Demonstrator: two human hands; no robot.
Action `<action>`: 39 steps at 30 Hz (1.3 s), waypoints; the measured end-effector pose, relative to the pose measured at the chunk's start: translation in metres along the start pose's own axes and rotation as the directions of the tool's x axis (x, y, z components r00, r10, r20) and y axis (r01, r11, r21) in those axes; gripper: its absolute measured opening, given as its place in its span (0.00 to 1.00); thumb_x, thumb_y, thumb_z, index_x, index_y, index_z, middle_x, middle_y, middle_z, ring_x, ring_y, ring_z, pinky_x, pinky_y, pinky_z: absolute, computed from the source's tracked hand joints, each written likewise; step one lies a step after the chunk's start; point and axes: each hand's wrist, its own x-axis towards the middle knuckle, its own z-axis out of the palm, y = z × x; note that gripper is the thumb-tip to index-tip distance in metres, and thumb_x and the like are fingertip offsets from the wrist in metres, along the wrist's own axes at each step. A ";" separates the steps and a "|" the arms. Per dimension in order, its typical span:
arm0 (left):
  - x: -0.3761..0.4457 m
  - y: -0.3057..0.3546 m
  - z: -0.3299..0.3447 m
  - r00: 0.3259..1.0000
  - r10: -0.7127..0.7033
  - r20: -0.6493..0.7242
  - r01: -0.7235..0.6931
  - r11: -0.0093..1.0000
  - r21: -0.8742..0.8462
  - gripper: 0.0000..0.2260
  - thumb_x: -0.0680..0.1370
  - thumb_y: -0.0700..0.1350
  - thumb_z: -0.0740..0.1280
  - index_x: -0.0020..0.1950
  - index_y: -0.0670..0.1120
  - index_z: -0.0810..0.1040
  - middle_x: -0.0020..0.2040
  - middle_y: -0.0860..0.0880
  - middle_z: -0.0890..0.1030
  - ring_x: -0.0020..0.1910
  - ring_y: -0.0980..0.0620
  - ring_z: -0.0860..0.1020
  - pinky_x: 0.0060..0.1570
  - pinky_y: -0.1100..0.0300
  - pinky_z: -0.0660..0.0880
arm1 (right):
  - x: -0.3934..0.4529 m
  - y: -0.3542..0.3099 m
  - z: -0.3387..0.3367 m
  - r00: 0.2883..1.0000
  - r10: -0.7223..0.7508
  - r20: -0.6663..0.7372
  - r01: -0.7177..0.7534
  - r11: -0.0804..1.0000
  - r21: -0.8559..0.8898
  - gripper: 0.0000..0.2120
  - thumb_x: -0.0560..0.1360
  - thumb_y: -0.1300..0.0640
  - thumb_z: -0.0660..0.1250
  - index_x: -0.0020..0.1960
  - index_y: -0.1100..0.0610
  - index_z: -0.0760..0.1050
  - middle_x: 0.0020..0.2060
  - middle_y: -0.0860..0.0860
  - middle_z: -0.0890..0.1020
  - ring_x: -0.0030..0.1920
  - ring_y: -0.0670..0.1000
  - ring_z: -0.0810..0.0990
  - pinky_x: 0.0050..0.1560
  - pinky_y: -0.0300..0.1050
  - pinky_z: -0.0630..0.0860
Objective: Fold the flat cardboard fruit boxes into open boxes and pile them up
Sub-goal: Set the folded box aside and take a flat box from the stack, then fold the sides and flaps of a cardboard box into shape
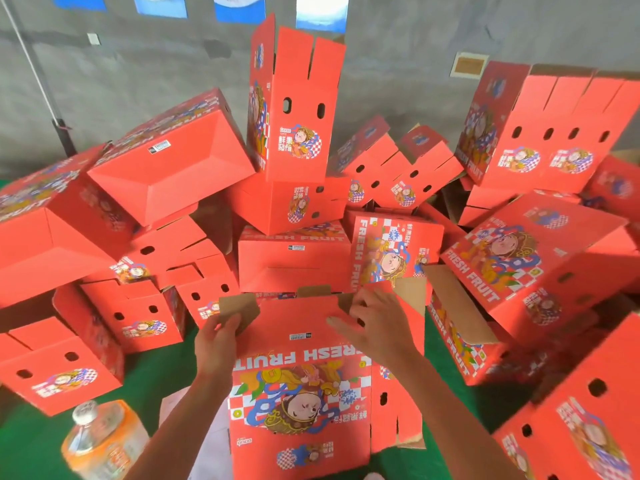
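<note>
A red cardboard fruit box (298, 386) printed with "FRESH FRUIT" and a cartoon figure stands in front of me, its far end flaps up. My left hand (216, 336) pinches the brown inner side of the left end flap (239, 308). My right hand (374, 327) lies over the box's upper right corner, fingers spread and pressing on the red flap. Behind it rises a loose pile of folded red boxes (294, 258), some upright, some tipped on their sides.
A tall upright box (294, 109) tops the pile's middle. More boxes crowd the left (62, 368) and right (519, 271). A plastic bottle of orange drink (104, 441) stands at lower left on the green floor covering (162, 372). A grey wall (138, 64) lies behind.
</note>
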 end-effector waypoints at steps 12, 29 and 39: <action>-0.001 0.107 0.026 0.925 0.341 0.166 -0.350 0.937 0.027 0.09 0.80 0.43 0.68 0.41 0.42 0.80 0.38 0.46 0.79 0.37 0.49 0.74 0.37 0.56 0.70 | 0.039 0.015 -0.140 0.978 -0.171 0.120 0.141 0.964 0.224 0.21 0.84 0.54 0.65 0.34 0.61 0.79 0.33 0.52 0.79 0.38 0.51 0.77 0.47 0.53 0.76; -0.046 0.225 0.093 0.737 0.484 0.472 -0.472 0.868 -0.154 0.03 0.83 0.39 0.65 0.53 0.40 0.78 0.41 0.49 0.80 0.43 0.51 0.79 0.49 0.56 0.73 | 0.054 -0.051 -0.230 0.767 -0.013 0.641 -0.289 0.886 0.364 0.05 0.80 0.62 0.66 0.46 0.56 0.79 0.34 0.52 0.82 0.35 0.50 0.80 0.38 0.44 0.79; -0.149 0.243 0.029 0.279 0.611 0.741 -0.799 0.576 -0.174 0.11 0.86 0.51 0.58 0.58 0.52 0.80 0.74 0.41 0.73 0.63 0.58 0.76 0.67 0.57 0.71 | 0.059 -0.059 -0.219 0.914 0.290 0.284 -0.401 0.751 0.524 0.20 0.80 0.59 0.60 0.67 0.40 0.75 0.25 0.52 0.80 0.27 0.58 0.83 0.31 0.52 0.84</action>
